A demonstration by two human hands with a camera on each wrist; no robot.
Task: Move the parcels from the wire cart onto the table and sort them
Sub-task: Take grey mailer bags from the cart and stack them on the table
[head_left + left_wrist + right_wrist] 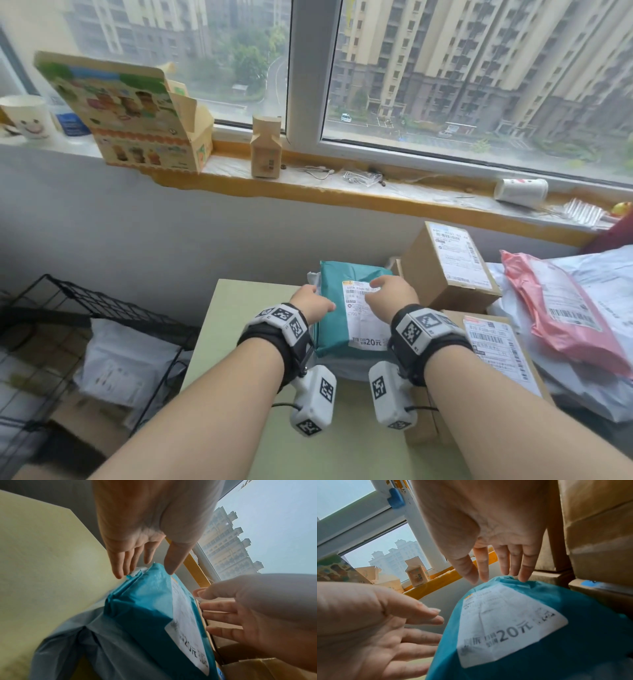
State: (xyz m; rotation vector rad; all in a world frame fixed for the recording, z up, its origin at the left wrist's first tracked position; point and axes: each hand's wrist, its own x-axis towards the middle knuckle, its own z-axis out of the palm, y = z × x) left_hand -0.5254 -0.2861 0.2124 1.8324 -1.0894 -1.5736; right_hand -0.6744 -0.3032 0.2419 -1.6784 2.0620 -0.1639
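**Teal parcel between two slack hands, on the table**

No grip is closed on anything: both hands are held with fingers straight and loosely spread. Entries run left to right.

- Wire cart: black mesh, left of the table, with a white parcel lying inside it.
- Table: pale green top, set against the wall under the window sill.
- Left hand: placed at the far left corner of the teal parcel; in the left wrist view its fingertips are seen at the parcel's far edge, touching or just short of it, which cannot be told.
- Teal parcel: a soft mailer with a white shipping label facing up, laid on a grey parcel on the table.
- Right hand: held over the label; in the right wrist view its fingertips are seen at the parcel's far edge.
- Upright cardboard box: stood just right of the teal parcel, label up.
- Flat cardboard box: nearer, also labelled, beside the right wrist.
- Pink parcel: laid on white mailers at the far right.
- On the sill: an opened printed carton, a small brown carton, a tipped paper cup.
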